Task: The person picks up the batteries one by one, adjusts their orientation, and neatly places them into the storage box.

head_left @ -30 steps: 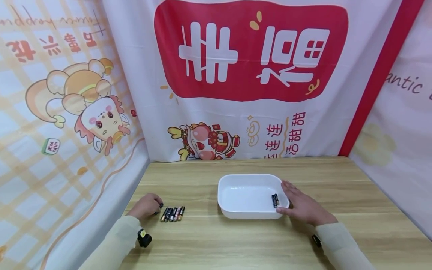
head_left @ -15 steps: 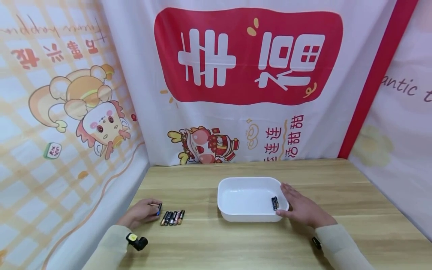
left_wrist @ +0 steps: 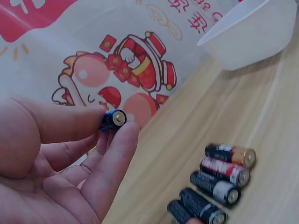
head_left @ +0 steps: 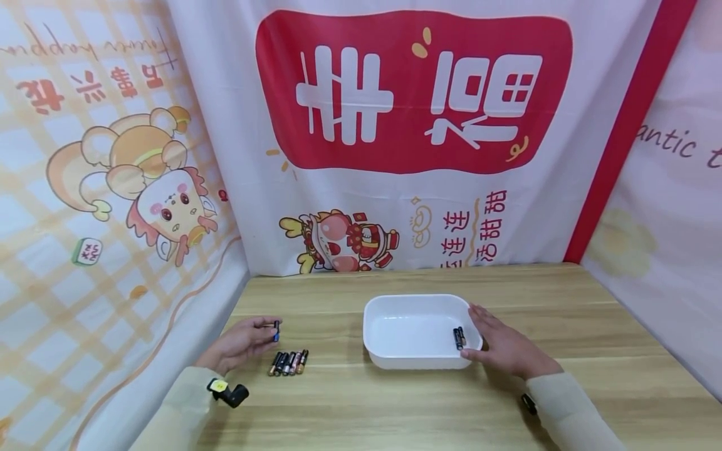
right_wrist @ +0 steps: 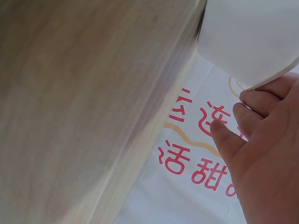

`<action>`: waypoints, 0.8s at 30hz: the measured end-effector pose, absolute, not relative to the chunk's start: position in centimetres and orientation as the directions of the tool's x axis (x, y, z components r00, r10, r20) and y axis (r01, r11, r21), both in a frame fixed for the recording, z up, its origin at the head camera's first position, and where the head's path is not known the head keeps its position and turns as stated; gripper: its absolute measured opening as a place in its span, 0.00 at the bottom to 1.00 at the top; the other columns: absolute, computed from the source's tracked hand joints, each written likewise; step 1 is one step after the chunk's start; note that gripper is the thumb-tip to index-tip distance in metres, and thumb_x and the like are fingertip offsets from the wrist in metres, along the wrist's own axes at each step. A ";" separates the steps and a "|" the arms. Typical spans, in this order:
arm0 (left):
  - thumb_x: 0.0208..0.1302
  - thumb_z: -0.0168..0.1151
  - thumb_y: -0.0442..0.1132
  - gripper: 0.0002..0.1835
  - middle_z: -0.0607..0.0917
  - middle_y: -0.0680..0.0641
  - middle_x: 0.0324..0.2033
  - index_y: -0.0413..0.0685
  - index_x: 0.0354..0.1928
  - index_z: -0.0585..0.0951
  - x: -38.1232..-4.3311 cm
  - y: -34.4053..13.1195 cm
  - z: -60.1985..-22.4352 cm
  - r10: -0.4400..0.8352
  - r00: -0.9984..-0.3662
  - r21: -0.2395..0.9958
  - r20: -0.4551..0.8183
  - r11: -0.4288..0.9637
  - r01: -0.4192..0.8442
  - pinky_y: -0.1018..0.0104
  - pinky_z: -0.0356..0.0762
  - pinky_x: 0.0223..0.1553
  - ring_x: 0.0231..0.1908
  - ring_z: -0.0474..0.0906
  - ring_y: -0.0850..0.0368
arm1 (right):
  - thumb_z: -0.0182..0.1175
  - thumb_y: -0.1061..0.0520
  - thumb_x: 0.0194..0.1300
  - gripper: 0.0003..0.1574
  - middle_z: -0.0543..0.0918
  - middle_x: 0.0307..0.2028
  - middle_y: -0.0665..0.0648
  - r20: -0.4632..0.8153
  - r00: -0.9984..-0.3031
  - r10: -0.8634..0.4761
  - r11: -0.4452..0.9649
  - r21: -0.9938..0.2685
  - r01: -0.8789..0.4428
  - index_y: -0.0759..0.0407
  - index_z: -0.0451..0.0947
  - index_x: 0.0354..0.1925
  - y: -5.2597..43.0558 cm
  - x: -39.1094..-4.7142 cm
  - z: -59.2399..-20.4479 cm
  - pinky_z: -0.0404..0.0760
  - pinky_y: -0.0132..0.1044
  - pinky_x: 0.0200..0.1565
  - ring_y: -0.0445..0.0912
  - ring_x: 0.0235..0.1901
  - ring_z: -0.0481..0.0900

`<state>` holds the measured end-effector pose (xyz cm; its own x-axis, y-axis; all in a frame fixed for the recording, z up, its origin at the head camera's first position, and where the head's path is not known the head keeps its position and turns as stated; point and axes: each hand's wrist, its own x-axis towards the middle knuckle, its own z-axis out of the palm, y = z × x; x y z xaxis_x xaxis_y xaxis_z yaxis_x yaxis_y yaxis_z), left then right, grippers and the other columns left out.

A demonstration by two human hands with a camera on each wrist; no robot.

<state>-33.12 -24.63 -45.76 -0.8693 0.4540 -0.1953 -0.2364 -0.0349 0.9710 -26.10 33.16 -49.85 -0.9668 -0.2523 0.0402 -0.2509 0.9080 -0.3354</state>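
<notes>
In the head view my left hand (head_left: 242,341) is raised a little above the table at the left. It pinches a dark battery with a blue end (head_left: 276,331) between thumb and fingers; in the left wrist view the battery's metal tip (left_wrist: 119,118) faces the camera. Just nearer lies a row of several batteries (head_left: 289,362), side by side, in black, red and copper colours. My right hand (head_left: 507,344) rests against the right end of a white plastic tub (head_left: 395,362), fingers extended along its rim. Two dark batteries (head_left: 459,338) lie inside the tub at its right end.
The wooden table (head_left: 350,413) is bounded by a printed cloth (head_left: 225,144) at the back and hanging cloth at both sides. A small black camera (head_left: 230,393) is strapped on the left wrist, and another (head_left: 529,404) on the right.
My left hand has lifted the battery from left of the row and moved slightly right and away, above the row. The right hand stays at the tub, which has not moved.
</notes>
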 end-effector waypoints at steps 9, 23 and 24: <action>0.69 0.55 0.26 0.14 0.75 0.41 0.43 0.39 0.55 0.75 -34.2 -22.3 -43.5 0.496 -0.849 0.973 -0.184 -0.033 -0.230 0.55 0.75 0.58 0.41 0.81 0.54 | 0.53 0.22 0.58 0.66 0.47 0.76 0.58 0.051 -0.964 -0.260 0.906 -0.333 -0.262 0.60 0.43 0.76 33.1 -26.1 -49.7 0.56 0.59 0.68 0.58 0.73 0.45; 0.68 0.57 0.27 0.21 0.77 0.40 0.45 0.28 0.61 0.68 -34.9 -17.4 -42.6 0.506 -0.843 0.973 -0.184 -0.030 -0.231 0.54 0.75 0.58 0.43 0.80 0.52 | 0.53 0.22 0.58 0.66 0.49 0.75 0.60 0.094 -0.955 -0.281 0.908 -0.297 -0.296 0.62 0.46 0.75 33.2 -26.1 -49.8 0.57 0.57 0.68 0.58 0.73 0.48; 0.68 0.57 0.27 0.22 0.77 0.40 0.46 0.28 0.61 0.68 -35.0 -17.1 -42.6 0.510 -0.840 0.973 -0.185 -0.025 -0.229 0.54 0.76 0.57 0.43 0.80 0.52 | 0.53 0.21 0.58 0.66 0.49 0.75 0.60 0.094 -0.955 -0.283 0.907 -0.296 -0.298 0.62 0.46 0.75 33.2 -26.2 -49.9 0.57 0.57 0.68 0.58 0.73 0.48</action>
<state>-34.96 -17.06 -42.61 -0.8403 0.5096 -0.1848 -0.2292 -0.0251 0.9730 -26.16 33.22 -49.85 -0.9546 -0.2825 0.0944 -0.2979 0.9075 -0.2962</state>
